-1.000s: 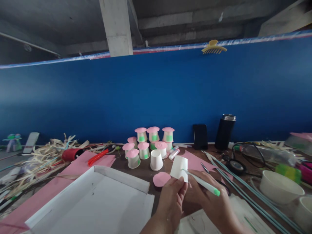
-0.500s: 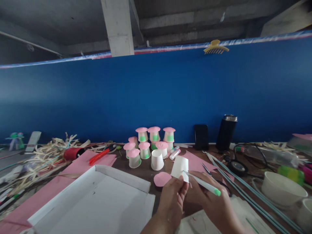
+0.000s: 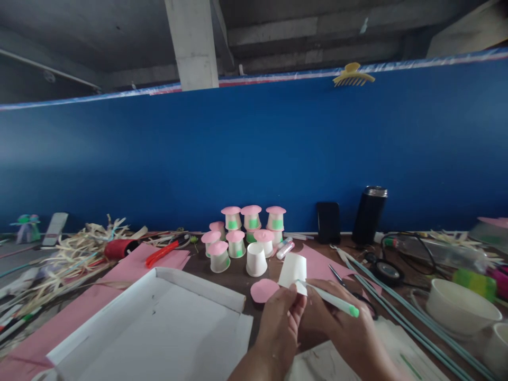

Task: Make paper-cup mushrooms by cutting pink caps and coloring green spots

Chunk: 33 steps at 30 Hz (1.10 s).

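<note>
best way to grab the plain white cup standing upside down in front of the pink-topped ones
Take the plain white cup around its side wall, coming from above and from the near side. It stands rim down with the narrower base on top, so the fingers can close over the top. The pink-topped cups crowd its far side and left, while the near side is open apart from the pink disc.

The hands' wrists are cut off at the bottom edge, and the white bowl by the right edge.

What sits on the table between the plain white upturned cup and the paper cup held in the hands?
In the head view, only bare brown tabletop separates the plain upturned cup from the held cup; the pink paper disc lies just nearer the camera.
</note>
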### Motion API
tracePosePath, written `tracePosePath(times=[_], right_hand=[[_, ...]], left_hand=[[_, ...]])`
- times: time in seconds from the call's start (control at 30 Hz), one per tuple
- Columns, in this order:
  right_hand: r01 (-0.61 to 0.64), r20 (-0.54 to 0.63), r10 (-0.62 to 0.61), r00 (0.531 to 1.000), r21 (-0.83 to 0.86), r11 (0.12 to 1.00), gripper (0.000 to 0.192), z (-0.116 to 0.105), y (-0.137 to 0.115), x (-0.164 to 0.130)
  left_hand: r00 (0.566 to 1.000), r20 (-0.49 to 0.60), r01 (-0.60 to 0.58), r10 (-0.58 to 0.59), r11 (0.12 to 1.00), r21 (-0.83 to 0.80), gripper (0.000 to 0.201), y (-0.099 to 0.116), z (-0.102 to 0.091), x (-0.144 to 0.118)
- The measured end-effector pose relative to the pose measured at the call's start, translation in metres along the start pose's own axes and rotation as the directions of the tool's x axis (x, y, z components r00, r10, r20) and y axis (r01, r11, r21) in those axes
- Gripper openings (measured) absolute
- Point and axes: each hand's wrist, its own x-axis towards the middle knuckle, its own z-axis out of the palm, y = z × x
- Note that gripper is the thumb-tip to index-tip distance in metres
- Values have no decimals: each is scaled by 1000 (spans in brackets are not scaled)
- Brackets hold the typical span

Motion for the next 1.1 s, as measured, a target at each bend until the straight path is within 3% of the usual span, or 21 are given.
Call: tracePosePath(times=[1.1], right_hand=[[-16,114,11,993,47,999,20,6,-6,-5]], left_hand=[[995,-84,39,-47,995,-86,11,2,-2,3]])
